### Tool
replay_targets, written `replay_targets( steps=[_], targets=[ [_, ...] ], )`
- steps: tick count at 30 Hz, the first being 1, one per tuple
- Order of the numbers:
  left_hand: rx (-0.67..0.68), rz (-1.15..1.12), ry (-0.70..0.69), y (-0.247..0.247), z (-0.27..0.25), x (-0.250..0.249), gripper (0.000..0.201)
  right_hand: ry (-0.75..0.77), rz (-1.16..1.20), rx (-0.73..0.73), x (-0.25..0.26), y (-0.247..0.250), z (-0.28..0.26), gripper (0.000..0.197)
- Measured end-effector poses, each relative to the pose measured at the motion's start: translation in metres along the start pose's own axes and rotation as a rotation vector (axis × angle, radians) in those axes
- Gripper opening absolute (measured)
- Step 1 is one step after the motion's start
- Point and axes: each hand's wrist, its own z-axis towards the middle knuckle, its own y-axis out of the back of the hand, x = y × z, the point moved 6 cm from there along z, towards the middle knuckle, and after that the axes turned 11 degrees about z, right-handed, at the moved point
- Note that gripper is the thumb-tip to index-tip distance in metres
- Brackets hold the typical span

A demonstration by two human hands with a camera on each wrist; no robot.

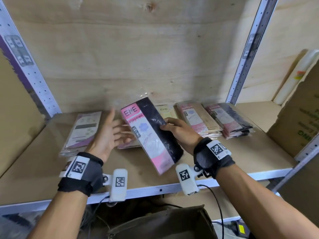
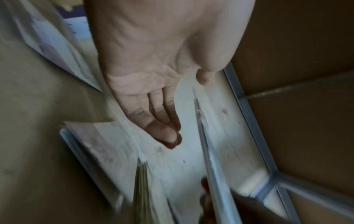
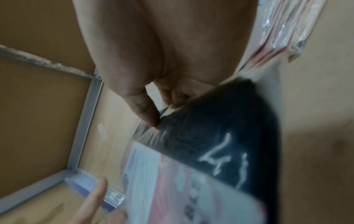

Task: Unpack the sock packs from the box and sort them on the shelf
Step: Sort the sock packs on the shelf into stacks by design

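My right hand [image 1: 168,125] grips a pink-and-black sock pack [image 1: 151,135] by its right edge, thumb on top, tilted above the shelf board [image 1: 48,163]. The right wrist view shows the thumb [image 3: 147,115] pinching the black side of the pack [image 3: 220,144]. To the pack's left, my left hand [image 1: 119,131] is held open, palm facing the pack and fingers straight, holding nothing. From the left wrist, the open left hand [image 2: 162,128] is seen with the pack's edge [image 2: 210,159] beside it. The cardboard box [image 1: 164,223] sits below the shelf.
Sorted on the shelf lie a purple-and-white pack [image 1: 84,130], a cream pack [image 1: 165,112], a beige stack [image 1: 198,119] and a black-and-pink stack [image 1: 229,121]. A pinkish pack [image 1: 126,145] lies under the held one. A large carton [image 1: 296,118] stands at the right.
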Motion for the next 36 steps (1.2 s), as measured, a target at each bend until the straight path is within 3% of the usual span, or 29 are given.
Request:
replay_targets(
  steps=[3, 6, 7, 9, 11, 12, 15, 19, 21, 23, 25, 26, 29, 32, 36],
  targets=[
    [-0.017, 0.218, -0.06, -0.034, -0.01, 0.003, 0.064, 0.011, 0.187, -0.041, 0.002, 0.0, 0.001, 0.004],
    [-0.089, 0.48, -0.221, -0.053, -0.018, -0.002, 0.055, -0.003, 0.248, -0.09, 0.001, 0.002, 0.003, 0.009],
    [-0.132, 0.553, -0.249, -0.056, -0.019, -0.004, 0.057, 0.015, 0.198, -0.112, 0.002, 0.003, 0.003, 0.015],
    [-0.254, 0.64, -0.26, -0.057, -0.019, -0.01, 0.061, 0.106, -0.13, -0.139, 0.008, 0.008, 0.004, 0.029],
    [-0.343, 0.661, -0.275, -0.062, -0.017, -0.018, 0.062, 0.186, -0.441, -0.151, 0.014, 0.014, 0.001, 0.041],
    [-0.349, 0.645, -0.282, -0.067, -0.015, -0.022, 0.061, 0.199, -0.474, -0.15, 0.014, 0.018, 0.0, 0.045],
    [-0.332, 0.569, -0.286, -0.091, -0.003, -0.03, 0.057, 0.271, -0.404, -0.165, 0.02, 0.04, -0.004, 0.039],
    [-0.318, 0.5, -0.35, -0.138, 0.013, -0.044, 0.054, 0.347, -0.352, -0.306, 0.044, 0.09, -0.005, 0.03],
    [-0.219, 0.403, -0.367, -0.166, 0.021, -0.052, 0.044, 0.323, -0.34, -0.374, 0.053, 0.122, -0.003, 0.039],
    [0.028, 0.336, -0.326, -0.203, 0.028, -0.057, 0.026, 0.304, -0.32, -0.447, 0.06, 0.157, -0.004, 0.037],
    [0.235, 0.338, -0.291, -0.235, 0.034, -0.06, 0.027, 0.273, -0.303, -0.527, 0.065, 0.189, -0.008, 0.033],
    [0.27, 0.352, -0.275, -0.25, 0.038, -0.062, 0.031, 0.237, -0.29, -0.554, 0.065, 0.207, -0.01, 0.035],
    [0.217, 0.45, -0.242, -0.283, 0.052, -0.067, 0.033, 0.109, -0.259, -0.507, 0.064, 0.245, -0.013, 0.048],
    [0.196, 0.512, -0.196, -0.314, 0.068, -0.068, 0.03, 0.076, -0.312, -0.475, 0.065, 0.267, -0.018, 0.047],
    [0.181, 0.656, -0.122, -0.347, 0.087, -0.06, 0.04, 0.056, -0.51, -0.621, 0.061, 0.289, -0.023, 0.049]
  ],
)
